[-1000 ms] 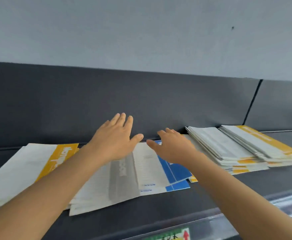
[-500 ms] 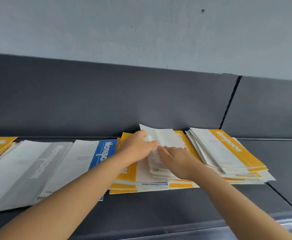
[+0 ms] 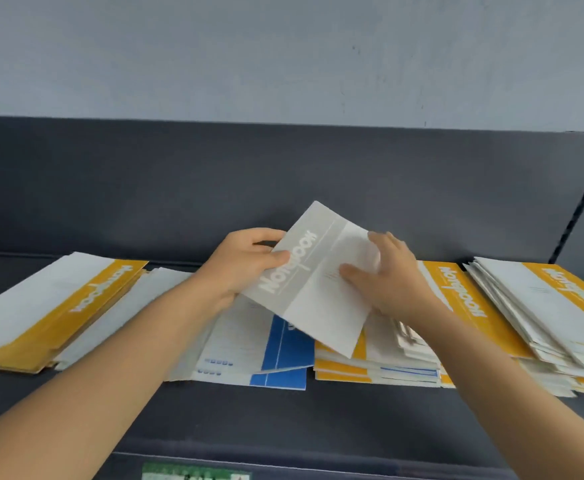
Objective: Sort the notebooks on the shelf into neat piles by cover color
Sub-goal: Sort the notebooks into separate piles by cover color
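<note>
A grey-banded white notebook [image 3: 318,282] is lifted and tilted above the middle of the dark shelf [image 3: 283,420]. My left hand [image 3: 245,265] grips its left edge, thumb on the cover. My right hand [image 3: 387,275] holds its right side, fingers over the top edge and thumb on the cover. Under it lie a blue-banded notebook [image 3: 283,358] and a mixed yellow and blue pile [image 3: 377,368]. A yellow-banded pile [image 3: 61,310] sits at the left. Two more yellow-banded piles [image 3: 460,306] [image 3: 560,306] sit at the right.
A dark back panel [image 3: 179,188] rises behind the shelf, with a pale wall above it. A vertical seam [image 3: 581,199] splits the panel at the right. A green label [image 3: 193,474] shows on the shelf's front edge.
Both hands have lifted the grey-banded notebook off the middle pile, where they were pressed half a second ago. The view has shifted back to the left.
</note>
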`<state>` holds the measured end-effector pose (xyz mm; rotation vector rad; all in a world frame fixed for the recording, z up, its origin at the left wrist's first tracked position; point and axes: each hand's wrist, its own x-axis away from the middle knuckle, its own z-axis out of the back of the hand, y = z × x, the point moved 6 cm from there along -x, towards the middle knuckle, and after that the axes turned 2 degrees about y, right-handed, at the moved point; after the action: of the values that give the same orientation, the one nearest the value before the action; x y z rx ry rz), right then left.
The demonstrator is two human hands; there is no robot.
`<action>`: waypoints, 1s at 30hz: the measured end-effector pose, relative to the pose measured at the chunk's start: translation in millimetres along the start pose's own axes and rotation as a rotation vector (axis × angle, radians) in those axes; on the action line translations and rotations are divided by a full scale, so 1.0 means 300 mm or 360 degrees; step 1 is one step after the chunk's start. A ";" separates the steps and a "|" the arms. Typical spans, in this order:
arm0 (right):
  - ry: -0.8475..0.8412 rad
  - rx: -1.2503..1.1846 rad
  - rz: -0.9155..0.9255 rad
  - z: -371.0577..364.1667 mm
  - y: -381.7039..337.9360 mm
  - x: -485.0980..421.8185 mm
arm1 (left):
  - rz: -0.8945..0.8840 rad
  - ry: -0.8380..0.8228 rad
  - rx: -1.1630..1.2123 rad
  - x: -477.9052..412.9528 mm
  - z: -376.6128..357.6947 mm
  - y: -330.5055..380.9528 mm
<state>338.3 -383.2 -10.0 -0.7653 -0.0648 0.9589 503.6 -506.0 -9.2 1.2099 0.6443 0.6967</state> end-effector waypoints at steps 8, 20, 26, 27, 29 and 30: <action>-0.0409 0.0211 0.0601 -0.377 -0.544 0.017 | -0.0092 -0.0334 -0.0510 0.078 0.462 -0.027; -0.0289 -0.0748 -0.0481 -0.488 -0.480 -0.003 | 0.0307 -0.0193 0.0292 -0.035 0.719 -0.258; -0.0048 -0.0495 -0.0382 -0.535 -0.449 0.017 | 0.0057 -0.0148 -0.0233 -0.057 0.662 -0.293; 0.0013 -0.0294 -0.0325 -0.538 -0.443 0.018 | 0.0011 -0.0158 -0.0377 -0.056 0.660 -0.298; -0.0019 0.0075 -0.0258 -0.557 -0.430 0.025 | -0.0041 -0.0129 -0.0697 -0.048 0.664 -0.305; -0.0082 0.0192 -0.0239 -0.571 -0.424 0.026 | -0.0070 -0.0096 -0.0873 -0.040 0.669 -0.301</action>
<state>497.6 -516.0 -61.0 -0.6161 -0.1070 0.8317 661.3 -654.5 -49.5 0.7038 0.3898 0.7358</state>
